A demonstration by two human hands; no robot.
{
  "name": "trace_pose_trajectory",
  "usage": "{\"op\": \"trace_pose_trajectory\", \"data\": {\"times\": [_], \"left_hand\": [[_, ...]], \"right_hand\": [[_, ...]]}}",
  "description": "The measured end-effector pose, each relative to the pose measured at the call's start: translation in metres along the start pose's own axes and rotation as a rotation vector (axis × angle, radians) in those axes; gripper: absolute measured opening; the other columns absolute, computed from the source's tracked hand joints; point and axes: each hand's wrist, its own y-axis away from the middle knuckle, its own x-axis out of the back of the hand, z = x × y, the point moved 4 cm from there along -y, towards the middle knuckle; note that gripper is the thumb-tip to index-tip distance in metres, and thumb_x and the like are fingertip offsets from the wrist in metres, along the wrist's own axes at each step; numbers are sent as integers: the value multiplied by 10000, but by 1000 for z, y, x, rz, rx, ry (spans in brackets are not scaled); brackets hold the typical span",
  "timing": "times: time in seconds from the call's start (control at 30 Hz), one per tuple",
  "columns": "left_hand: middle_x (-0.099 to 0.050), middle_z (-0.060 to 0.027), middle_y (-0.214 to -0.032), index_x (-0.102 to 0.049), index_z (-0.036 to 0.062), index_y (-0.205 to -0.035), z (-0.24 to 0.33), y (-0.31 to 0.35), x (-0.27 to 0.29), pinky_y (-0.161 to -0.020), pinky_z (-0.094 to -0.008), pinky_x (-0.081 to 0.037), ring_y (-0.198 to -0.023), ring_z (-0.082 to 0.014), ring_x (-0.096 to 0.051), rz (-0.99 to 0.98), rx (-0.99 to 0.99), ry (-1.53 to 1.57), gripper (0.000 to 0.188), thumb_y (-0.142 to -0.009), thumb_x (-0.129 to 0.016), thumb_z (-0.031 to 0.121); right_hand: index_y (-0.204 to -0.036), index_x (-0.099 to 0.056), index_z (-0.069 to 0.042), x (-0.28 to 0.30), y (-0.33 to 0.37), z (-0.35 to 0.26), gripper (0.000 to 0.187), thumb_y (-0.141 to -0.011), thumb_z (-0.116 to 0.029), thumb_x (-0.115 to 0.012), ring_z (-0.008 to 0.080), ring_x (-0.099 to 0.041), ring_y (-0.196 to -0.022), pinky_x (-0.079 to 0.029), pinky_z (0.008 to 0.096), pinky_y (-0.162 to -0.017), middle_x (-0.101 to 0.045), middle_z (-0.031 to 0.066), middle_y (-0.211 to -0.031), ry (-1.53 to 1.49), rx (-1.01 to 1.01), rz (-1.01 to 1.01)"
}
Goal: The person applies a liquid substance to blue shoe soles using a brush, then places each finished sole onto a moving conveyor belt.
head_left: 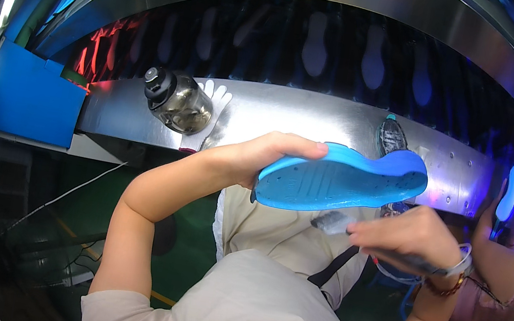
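Observation:
A bright blue shoe sole [344, 185] is tilted in front of me, its hollow inner side showing. My left hand [268, 152] grips its left end, with the thumb along the upper rim. Just below the sole's right half, my right hand [411, 234] is closed round what looks like a brush. The brush's grey, flat end [331, 223] points left toward the sole's lower edge; motion blurs it, and I cannot tell whether it touches. Behind the sole, a dark oval thing with a turquoise tip [392, 135] lies on the metal ledge.
On the metal ledge [293, 109] stand a dark clear bottle [184, 106] and, beside it, a white glove [218, 101]. Beyond runs a dark conveyor carrying several soles [316, 44]. A blue panel [29, 96] is at left. At right, another person's hand holds a lit sole [511, 193].

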Motion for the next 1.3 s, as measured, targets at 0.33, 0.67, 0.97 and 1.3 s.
{"op": "trace_pose_trajectory", "data": {"times": [0.33, 0.67, 0.97, 1.3], "left_hand": [[-541, -198, -1076, -478, -39, -1187, -9, 7, 17, -753, -305, -472, -943, -210, -554, 70, -35, -6, 619, -805, -545, 443], [-504, -195, -1174, -347, -13, -1292, -17, -26, 15, -858, -413, -461, -1029, -287, -538, -72, -243, 468, 607, -836, -488, 361], [-481, -230, -1191, -333, -7, -1293, -23, -47, 9, -809, -476, -497, -1025, -332, -544, -94, -366, 603, 586, -852, -437, 366], [-459, -216, -1235, -317, 5, -1311, -34, -57, 14, -841, -525, -458, -1070, -363, -520, -13, -436, 639, 598, -857, -394, 387]], "right_hand": [[-914, -653, -31, 17, 12, 36, 196, -719, -40, -677, 228, -644, -869, -512, 272, -769, -657, 122, -937, -135, 7, 340], [-1047, -605, 31, -10, -4, 29, 260, -792, -14, -593, 162, -639, -799, -505, 227, -683, -653, 141, -916, -998, -238, 466], [-926, -652, 23, -29, -14, 69, 158, -799, -49, -592, 120, -611, -681, -472, 212, -630, -661, 106, -834, -501, -205, 838], [-922, -652, 25, -14, -6, 88, 163, -766, -19, -632, 146, -608, -672, -468, 235, -613, -662, 134, -812, -87, -226, 1141]]}}
